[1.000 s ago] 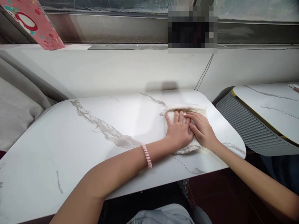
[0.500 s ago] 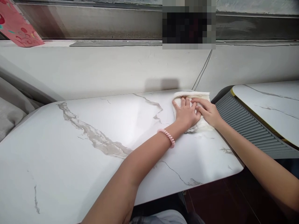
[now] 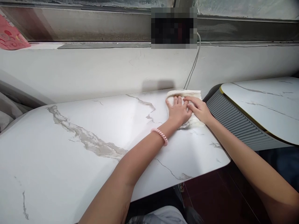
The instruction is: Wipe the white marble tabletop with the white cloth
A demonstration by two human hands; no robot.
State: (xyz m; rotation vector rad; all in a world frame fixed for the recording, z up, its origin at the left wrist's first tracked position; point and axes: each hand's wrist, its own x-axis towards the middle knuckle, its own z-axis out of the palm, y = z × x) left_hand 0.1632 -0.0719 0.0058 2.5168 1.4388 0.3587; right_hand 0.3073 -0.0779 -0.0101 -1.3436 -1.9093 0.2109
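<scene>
A white folded cloth (image 3: pixel 196 121) lies on the far right corner of a white marble-patterned table (image 3: pixel 58 168). My left hand (image 3: pixel 179 112) rests flat on the cloth with its fingers spread, pressing it against the tabletop. A pink coiled band (image 3: pixel 160 136) circles my left wrist. Beside it, my right hand (image 3: pixel 200 110) lies on the cloth's right part with fingers stretched out. Its fingertips reach over toward the left hand's fingers, and the two hands touch. The part of the cloth under both palms is hidden.
A white wall (image 3: pixel 93 71) runs behind the table, with a window ledge above. Thin cables (image 3: pixel 192 73) hang down behind the cloth. To the right stands a ribbed grey cabinet (image 3: pixel 238 121) with a gold-edged marble top. Grey fabric (image 3: pixel 9 109) is at the left.
The view has shifted slightly to the right, so everything appears further left. Both hands and the cloth keep about the same place on the table corner.
</scene>
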